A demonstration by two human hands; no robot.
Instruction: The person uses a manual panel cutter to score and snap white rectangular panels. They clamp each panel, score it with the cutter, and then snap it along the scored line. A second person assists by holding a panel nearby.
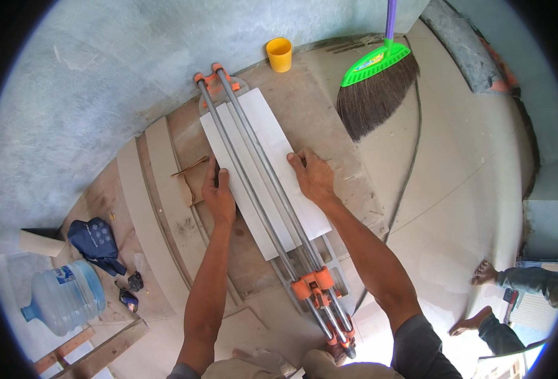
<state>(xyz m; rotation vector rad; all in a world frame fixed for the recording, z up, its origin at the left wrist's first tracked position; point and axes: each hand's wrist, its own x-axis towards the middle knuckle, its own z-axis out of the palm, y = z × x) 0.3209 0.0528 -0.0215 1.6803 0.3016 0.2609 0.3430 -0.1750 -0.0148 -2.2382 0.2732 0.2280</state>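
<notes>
White tile is seated lengthwise on the tile cutter, under its twin steel rails. Its left edge is pressed by the left hand, fingers flat and extended (nothing gripped). Its right edge is steadied by the right hand, fingers spread, likewise ungripped. Orange carriage is parked at the near end.

Smooth matt white tile under glossy metal rails, orange plastic carriage

Both hands, left hand and right hand, flat on white tile in tile cutter.
</notes>
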